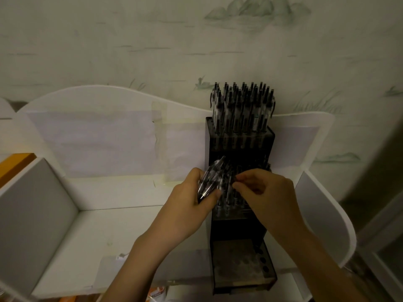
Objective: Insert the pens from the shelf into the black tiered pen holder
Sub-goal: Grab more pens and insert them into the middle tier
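Gripping a bundle of pens (210, 182) as a ready supply, the left hand (194, 199) has fingers and thumb curled round it beside the holder's middle tier; the right hand (265, 192) pinches at one pen, judged to be drawing it off for insertion. The black tiered pen holder (241, 147) stands on the white shelf (122, 221); top tier full, middle part-filled, lowest tier empty.

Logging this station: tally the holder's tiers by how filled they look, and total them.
Black tiered pen holder, tiers by state:
Packed with pens, top tier: 1
Partly filled, middle tier: 1
No pens visible, bottom tier: 1
Total: 3 tiers
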Demonstrator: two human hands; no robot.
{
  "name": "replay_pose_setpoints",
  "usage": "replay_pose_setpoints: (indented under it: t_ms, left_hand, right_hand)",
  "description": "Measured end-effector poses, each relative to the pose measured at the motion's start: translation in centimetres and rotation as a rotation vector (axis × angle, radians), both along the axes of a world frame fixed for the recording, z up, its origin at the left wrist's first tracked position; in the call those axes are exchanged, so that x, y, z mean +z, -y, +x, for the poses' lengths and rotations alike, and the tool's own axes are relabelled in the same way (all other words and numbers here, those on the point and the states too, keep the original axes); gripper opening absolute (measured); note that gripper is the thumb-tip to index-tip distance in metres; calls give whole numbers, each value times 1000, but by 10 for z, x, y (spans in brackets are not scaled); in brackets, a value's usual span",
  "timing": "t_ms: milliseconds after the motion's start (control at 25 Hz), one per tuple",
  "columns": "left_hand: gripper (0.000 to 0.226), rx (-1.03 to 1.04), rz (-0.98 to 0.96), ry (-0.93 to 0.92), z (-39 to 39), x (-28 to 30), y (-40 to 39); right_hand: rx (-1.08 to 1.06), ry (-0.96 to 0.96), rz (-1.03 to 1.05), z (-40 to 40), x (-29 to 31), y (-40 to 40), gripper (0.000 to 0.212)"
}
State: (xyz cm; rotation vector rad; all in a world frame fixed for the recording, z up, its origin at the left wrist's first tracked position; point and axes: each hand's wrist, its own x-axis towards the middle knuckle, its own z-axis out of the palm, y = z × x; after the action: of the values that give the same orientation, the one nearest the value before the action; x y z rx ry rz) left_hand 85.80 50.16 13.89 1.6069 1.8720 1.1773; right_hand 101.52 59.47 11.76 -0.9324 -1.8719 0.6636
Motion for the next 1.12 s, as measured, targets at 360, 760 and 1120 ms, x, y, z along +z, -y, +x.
replay_pose_setpoints:
  t_ms: [360,760,1120]
  left_hand:
    - [13,-193,-36,124,14,8,0]
    - [20,-255,-39,126,21,9,-3]
    - [18,-252,-34,82,19,4,-6]
  right_hand:
    - [413,-250,-333,12,22,7,35]
    - [466,-461,-535,20,26,-2,21]
    - [461,-393,-466,20,29,-3,34]
